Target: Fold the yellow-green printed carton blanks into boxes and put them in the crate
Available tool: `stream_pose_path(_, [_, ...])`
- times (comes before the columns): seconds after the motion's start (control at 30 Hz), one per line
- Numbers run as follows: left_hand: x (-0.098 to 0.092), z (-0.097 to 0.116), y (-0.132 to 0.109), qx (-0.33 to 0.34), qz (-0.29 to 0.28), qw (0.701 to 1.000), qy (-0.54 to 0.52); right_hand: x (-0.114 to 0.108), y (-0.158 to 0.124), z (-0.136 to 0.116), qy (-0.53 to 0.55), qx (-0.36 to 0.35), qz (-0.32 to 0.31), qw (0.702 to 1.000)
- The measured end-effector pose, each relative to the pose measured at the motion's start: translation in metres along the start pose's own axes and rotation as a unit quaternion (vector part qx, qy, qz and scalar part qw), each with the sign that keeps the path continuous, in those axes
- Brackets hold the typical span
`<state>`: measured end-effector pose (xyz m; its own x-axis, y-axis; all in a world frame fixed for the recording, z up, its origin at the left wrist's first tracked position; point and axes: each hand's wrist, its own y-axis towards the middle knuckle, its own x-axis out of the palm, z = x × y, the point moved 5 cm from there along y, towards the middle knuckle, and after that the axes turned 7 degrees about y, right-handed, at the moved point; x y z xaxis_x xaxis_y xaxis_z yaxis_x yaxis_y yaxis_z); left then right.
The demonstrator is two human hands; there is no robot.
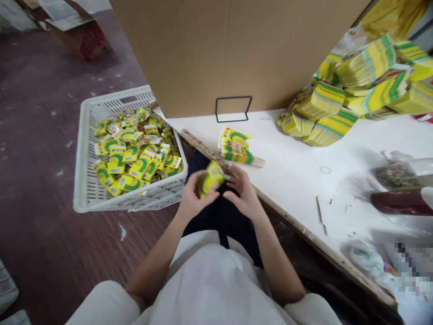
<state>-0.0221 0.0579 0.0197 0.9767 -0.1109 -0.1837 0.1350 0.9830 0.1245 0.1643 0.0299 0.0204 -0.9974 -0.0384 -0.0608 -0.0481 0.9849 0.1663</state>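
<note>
My left hand (pixel 193 198) grips a small yellow-and-green printed packet (pixel 212 178), blurred by motion, above my lap. Just to its right is my right hand (pixel 246 195), fingers apart and slightly curled, with nothing visible in it. Beyond both hands, near the table's edge, lies a fanned stack of flat yellow-and-green cartons (pixel 237 148). A white plastic basket (pixel 78 171) on my left holds many filled packets (pixel 135 158) of the same colours.
A large cardboard box (pixel 223 54) stands on the white table (pixel 287 176), with a black wire frame (pixel 233 109) before it. Bundled flat cartons (pixel 324 99) are piled at the right. A dark red cylindrical object (pixel 395 201) and plastic bags (pixel 367 258) lie nearer me.
</note>
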Motion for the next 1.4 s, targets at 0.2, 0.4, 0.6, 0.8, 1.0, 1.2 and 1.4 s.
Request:
stream_pose_path(0.2, [-0.010,-0.045,-0.005,-0.176,0.225,0.916,-0.282,-0.062,0.065,0.009,-0.228,-0.001,0.201,0.953])
stream_pose_path(0.4, [0.027,-0.045,-0.031,-0.268,0.058,0.930,-0.243,-0.075,0.106,0.030,-0.441,0.041,0.187,0.877])
stream_pose_path(0.6, [0.033,-0.033,-0.028,-0.259,-0.003,0.945,-0.199,-0.074,0.109,0.033,-0.463,0.064,0.161,0.869])
stream_pose_path(0.8, [0.040,-0.032,-0.030,-0.262,-0.026,0.946,-0.187,-0.076,0.117,0.028,-0.467,0.085,0.154,0.867])
stream_pose_path(1.0, [0.038,-0.036,-0.027,-0.227,-0.025,0.949,-0.216,-0.064,0.093,-0.002,-0.346,0.036,0.200,0.916])
stream_pose_path(1.2, [0.023,-0.018,-0.008,-0.095,0.090,0.943,-0.305,0.015,0.019,-0.013,-0.109,0.027,0.008,0.994])
stream_pose_path(1.4, [0.022,-0.005,-0.006,-0.105,0.131,0.939,-0.300,0.066,-0.030,0.007,0.115,0.105,-0.051,0.986])
